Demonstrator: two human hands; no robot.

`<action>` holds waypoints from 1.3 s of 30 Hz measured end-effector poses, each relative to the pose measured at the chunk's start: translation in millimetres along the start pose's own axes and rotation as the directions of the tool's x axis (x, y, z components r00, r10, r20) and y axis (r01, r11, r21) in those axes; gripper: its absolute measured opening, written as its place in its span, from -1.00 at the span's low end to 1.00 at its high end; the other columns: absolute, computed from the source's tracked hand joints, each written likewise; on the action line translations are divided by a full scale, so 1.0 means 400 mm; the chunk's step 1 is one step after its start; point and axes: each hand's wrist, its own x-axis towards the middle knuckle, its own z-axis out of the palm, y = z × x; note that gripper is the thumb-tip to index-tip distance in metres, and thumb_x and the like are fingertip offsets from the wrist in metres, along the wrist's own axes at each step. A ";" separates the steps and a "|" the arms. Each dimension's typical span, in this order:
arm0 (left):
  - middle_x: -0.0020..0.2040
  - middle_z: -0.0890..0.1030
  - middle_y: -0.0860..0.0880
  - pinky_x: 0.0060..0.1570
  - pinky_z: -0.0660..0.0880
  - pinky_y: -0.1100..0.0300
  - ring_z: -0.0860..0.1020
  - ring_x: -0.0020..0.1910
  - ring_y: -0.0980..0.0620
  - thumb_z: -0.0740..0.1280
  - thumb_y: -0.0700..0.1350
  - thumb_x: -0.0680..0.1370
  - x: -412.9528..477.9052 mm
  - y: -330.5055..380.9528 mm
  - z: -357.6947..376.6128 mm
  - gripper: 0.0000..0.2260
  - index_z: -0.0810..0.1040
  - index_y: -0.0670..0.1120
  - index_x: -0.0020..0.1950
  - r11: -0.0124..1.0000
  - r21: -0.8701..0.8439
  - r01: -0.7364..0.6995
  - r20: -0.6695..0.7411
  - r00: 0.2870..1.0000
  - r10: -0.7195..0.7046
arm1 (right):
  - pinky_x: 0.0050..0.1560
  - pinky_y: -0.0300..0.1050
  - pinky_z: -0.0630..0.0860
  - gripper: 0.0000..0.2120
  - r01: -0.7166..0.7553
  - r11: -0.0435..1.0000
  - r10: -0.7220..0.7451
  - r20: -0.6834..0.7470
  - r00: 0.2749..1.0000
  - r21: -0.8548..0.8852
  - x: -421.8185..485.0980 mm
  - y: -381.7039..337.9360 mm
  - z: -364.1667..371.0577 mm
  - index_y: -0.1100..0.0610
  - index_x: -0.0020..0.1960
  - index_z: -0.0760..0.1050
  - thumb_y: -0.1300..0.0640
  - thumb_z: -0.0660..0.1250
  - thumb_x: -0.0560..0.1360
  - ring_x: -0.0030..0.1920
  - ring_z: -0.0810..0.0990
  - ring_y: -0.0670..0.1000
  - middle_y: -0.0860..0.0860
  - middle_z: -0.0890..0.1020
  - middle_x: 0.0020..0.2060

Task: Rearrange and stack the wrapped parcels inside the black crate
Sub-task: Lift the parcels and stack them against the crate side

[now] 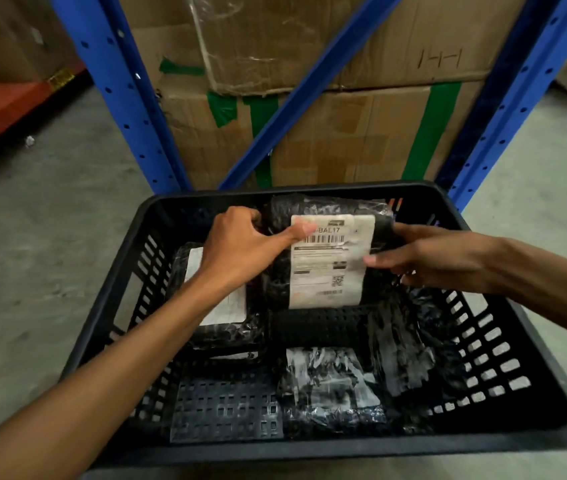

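A black perforated crate (490, 344) sits on the floor below me. Both hands hold a black-wrapped parcel with a white shipping label (330, 268) at the crate's far side, tilted up toward me. My left hand (244, 247) grips its left edge with the thumb on the label. My right hand (427, 258) grips its right edge. A second labelled parcel (226, 320) lies at the left under my left wrist. A crinkled black parcel (330, 386) lies near the front, and another glossy black one (410, 344) rests along the right wall.
Blue steel racking (126, 98) with a diagonal brace stands right behind the crate, with stacked cardboard boxes (344, 133) taped in green. An orange shelf beam (8, 105) runs at the far left. Grey concrete floor (50, 237) surrounds the crate.
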 end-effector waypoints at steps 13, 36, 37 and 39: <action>0.07 0.60 -0.10 -0.08 0.51 0.16 0.56 -0.05 -0.01 0.40 -0.22 0.50 0.017 -0.042 0.225 -0.89 0.47 -0.12 -0.14 0.854 -0.074 0.515 0.308 0.826 -0.472 | 0.10 0.20 0.61 -0.43 -0.109 0.994 0.103 -0.402 0.910 0.006 0.202 0.123 0.080 0.27 0.37 0.36 0.43 0.42 0.39 0.14 0.63 0.22 0.19 0.61 0.19; 0.51 0.35 -0.19 0.42 0.39 0.07 0.36 0.48 -0.17 0.40 -0.32 0.46 -0.052 -0.062 0.299 -0.27 0.21 -0.14 0.60 0.962 0.270 0.035 0.436 0.886 -0.155 | 0.17 -0.11 0.50 -0.37 -0.048 0.080 -0.017 -0.050 0.999 -0.996 0.133 0.121 0.167 0.22 0.52 0.23 0.12 0.32 0.51 0.30 0.53 0.13 0.18 0.50 0.34; 0.44 0.45 -0.16 0.36 0.45 0.07 0.45 0.40 -0.15 0.40 -0.31 0.46 -0.066 -0.054 0.266 -0.33 0.30 -0.14 0.55 0.942 0.324 -0.091 0.521 0.848 -0.098 | 0.11 -0.13 0.51 -0.42 0.024 0.032 -0.030 0.023 0.999 -0.999 0.095 0.112 0.165 0.18 0.48 0.30 0.12 0.34 0.50 0.26 0.56 0.11 0.15 0.54 0.30; 0.31 0.56 -0.12 0.22 0.57 0.03 0.58 0.23 -0.10 0.41 -0.31 0.45 -0.102 -0.054 0.200 -0.42 0.43 -0.09 0.46 0.845 0.392 -0.363 0.709 0.705 -0.025 | 0.10 -0.16 0.49 -0.32 0.188 -0.058 0.042 0.186 0.982 -0.980 0.033 0.118 0.160 0.07 0.55 0.20 0.12 0.36 0.49 0.27 0.55 0.10 0.10 0.52 0.34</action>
